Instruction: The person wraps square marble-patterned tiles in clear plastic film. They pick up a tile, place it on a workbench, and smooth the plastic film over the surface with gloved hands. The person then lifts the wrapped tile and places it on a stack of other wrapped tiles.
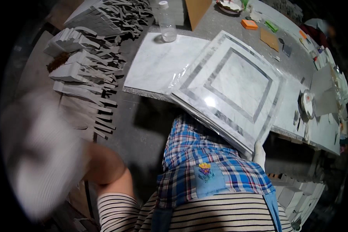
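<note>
A square marble-look tile panel point(241, 83) with grey inlaid bands and a shiny clear plastic wrap leans over the table's near edge, tilted toward me. Its lower corner comes close to my blue plaid apron. At that corner my right hand point(259, 154), in a white glove, grips the panel's edge; most of the hand is hidden. My left hand point(46, 154), in a white ribbed knit glove, is raised at the left, close to the camera and apart from the panel. Motion smears its fingers, so I cannot make out their pose.
Under the panel lies a white marble slab point(152, 63), with a clear plastic bottle point(167, 23) on it. Stacks of white strips point(79, 67) stand at the left. Orange box point(249, 24), brown cardboard point(269, 39) and a round dish point(307, 104) are on the table's right side.
</note>
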